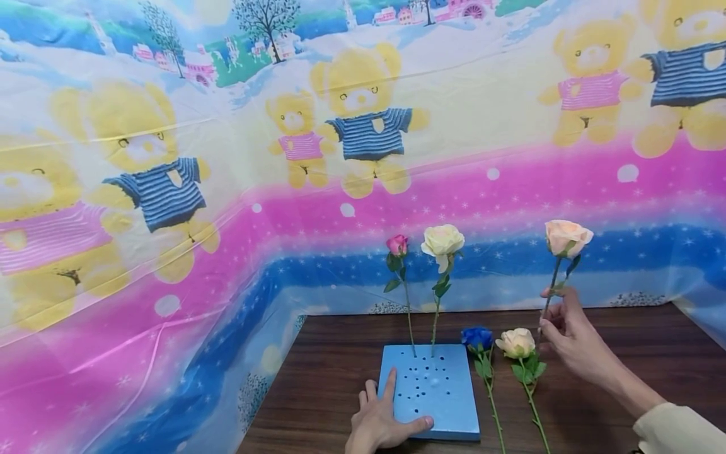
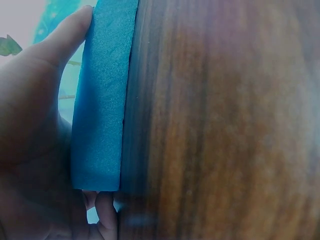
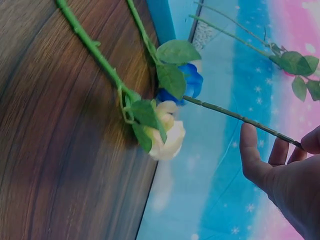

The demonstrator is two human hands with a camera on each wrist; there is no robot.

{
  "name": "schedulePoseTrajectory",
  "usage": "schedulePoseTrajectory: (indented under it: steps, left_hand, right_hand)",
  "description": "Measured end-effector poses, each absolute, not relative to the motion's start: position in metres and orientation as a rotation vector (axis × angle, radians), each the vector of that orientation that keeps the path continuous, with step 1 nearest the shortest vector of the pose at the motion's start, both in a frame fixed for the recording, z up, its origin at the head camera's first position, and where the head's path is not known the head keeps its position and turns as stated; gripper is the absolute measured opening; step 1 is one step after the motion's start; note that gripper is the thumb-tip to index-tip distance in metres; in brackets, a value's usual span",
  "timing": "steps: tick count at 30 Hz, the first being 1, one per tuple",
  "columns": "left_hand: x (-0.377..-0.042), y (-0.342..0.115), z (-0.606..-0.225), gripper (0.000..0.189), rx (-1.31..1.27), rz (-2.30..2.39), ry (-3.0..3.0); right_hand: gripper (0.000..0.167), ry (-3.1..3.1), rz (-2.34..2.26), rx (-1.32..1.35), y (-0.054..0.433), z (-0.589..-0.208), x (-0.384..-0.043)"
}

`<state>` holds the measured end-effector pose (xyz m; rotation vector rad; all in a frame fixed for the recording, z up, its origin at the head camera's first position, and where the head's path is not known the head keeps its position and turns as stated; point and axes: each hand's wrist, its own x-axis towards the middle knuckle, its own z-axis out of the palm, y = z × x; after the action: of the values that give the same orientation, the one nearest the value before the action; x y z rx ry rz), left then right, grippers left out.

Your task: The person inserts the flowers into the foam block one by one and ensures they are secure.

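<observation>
My right hand [image 1: 584, 350] holds a pale peach rose [image 1: 569, 238] upright by its stem, above the back right of the table. In the right wrist view the bare lower stem [image 3: 225, 111] slants out from between thumb and fingers. My left hand [image 1: 381, 421] rests at the front left corner of a light blue block [image 1: 454, 413] dotted with small holes. Its index finger and thumb lie straight across the top, while the other fingers sit at the left side. A small pink rose [image 1: 397, 244] and a white rose [image 1: 442, 241] stand in the block's back holes.
On the dark wooden table [image 1: 317, 359], right of the block, lie a blue rose [image 1: 478, 337] and a cream rose [image 1: 517, 343], their stems toward the front. A bear-printed curtain [image 1: 482, 189] hangs behind and to the left of the table.
</observation>
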<state>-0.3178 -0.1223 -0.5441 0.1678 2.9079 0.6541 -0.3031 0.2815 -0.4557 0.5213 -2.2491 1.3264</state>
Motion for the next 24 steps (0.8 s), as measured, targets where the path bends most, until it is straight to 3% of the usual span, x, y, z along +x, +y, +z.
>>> schedulePoseTrajectory:
  steps: [24]
  left_hand:
    - [-0.319,-0.124,-0.544,0.128,0.148,0.698,2.880]
  right_hand:
    - [0.041,-2.236,1.542,0.661,0.201,-0.442,-0.310]
